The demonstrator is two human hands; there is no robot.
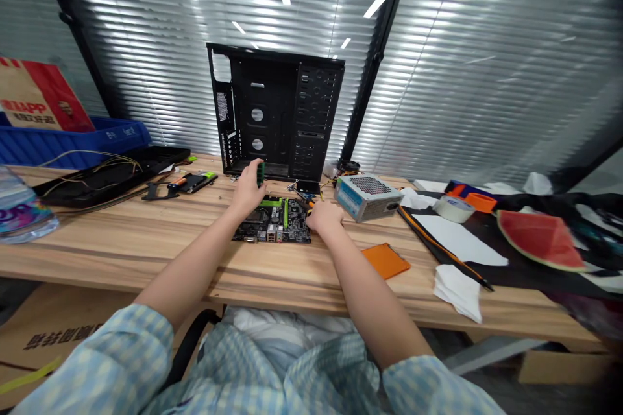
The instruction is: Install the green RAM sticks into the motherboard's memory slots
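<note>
A black motherboard (pixel 272 220) with green slots lies flat on the wooden table in front of me. Above its back left part, my left hand (pixel 249 187) is closed on a green RAM stick (pixel 261 174), held upright between thumb and fingers. My right hand (pixel 325 215) rests at the board's right edge, its fingers curled around a black-and-orange tool (pixel 308 203) that looks like a screwdriver. The fingers hide part of that tool. Behind the board, an open black computer case (pixel 272 117) stands upright.
Right of the board sit a grey power supply (pixel 368 196) and an orange flat plate (pixel 386 260). Further right are a tape roll (pixel 453 209), papers and a watermelon slice (pixel 540 240). On the left are a black panel (pixel 111 175), a blue bin (pixel 73 142) and a water bottle (pixel 22 211).
</note>
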